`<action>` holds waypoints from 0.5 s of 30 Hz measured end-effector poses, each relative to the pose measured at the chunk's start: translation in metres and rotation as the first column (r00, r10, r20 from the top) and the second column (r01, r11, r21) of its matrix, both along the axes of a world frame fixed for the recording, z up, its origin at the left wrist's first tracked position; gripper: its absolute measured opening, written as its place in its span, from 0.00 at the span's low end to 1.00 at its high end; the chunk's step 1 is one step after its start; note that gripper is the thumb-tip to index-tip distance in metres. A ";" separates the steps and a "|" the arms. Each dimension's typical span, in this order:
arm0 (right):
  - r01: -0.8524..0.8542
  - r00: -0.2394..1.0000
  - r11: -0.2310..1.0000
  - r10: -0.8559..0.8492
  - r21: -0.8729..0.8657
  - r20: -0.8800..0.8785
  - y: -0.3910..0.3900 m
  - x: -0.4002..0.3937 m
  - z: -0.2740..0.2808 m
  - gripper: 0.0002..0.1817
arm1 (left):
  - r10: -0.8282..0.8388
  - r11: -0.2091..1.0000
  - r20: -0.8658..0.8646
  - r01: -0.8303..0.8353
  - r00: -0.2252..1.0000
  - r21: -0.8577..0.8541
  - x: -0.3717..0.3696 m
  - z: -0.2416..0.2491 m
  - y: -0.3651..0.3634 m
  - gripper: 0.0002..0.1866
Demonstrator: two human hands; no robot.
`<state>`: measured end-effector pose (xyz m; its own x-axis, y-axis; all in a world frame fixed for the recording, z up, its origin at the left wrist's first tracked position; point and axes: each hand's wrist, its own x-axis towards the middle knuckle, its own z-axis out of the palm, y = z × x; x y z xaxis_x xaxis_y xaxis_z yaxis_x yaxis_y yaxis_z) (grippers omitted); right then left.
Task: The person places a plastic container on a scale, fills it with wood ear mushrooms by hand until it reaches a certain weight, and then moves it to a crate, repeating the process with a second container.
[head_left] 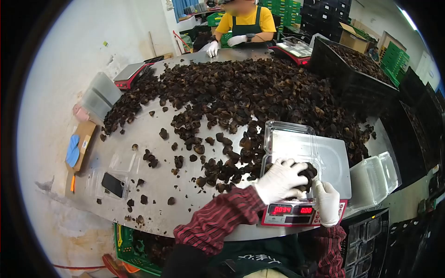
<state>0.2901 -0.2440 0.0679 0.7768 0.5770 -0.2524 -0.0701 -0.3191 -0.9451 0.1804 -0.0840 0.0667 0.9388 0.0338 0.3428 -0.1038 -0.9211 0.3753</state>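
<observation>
A clear plastic box (291,139) with its lid raised sits on the red and silver scale (334,160), whose display shows red digits. Over the box, my left hand (283,180), in a white glove, rests with its fingers spread on dark brown mushroom-like pieces (307,176). The gloved right hand (327,201) is at the box's right edge, fingers bent together; what they hold, if anything, is hidden. A large heap of the same dark pieces (250,88) spreads across the metal table (155,194) beyond the scale.
Stacked clear boxes (371,183) stand right of the scale. A black crate (354,74) of pieces is at back right. Across the table is a person (245,23) in white gloves. A phone (112,184) lies at left, and another scale (132,75) stands farther back.
</observation>
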 end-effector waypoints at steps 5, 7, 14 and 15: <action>0.020 0.992 0.999 -0.016 -0.032 0.123 -0.004 0.008 -0.002 0.15 | 0.045 0.996 0.263 -0.021 0.964 -0.091 -0.017 0.015 0.000 0.24; 0.046 0.996 0.998 -0.043 -0.032 0.078 -0.008 0.009 -0.006 0.15 | 0.155 0.970 0.302 -0.088 0.940 -0.225 -0.037 0.022 0.023 0.17; 0.180 0.982 0.980 -0.184 0.087 0.049 -0.016 0.011 -0.007 0.13 | 0.589 0.755 0.042 -0.567 0.807 0.329 -0.131 -0.098 0.086 0.23; 0.170 0.982 0.982 -0.175 0.077 0.066 -0.017 0.011 -0.007 0.13 | 0.558 0.772 0.049 -0.540 0.828 0.336 -0.138 -0.105 0.087 0.22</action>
<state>0.3009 -0.2610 0.0607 0.8811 0.4468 -0.1551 -0.0487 -0.2404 -0.9694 0.0426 0.0025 -0.0380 0.8103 0.4459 0.3802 0.4677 -0.8830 0.0388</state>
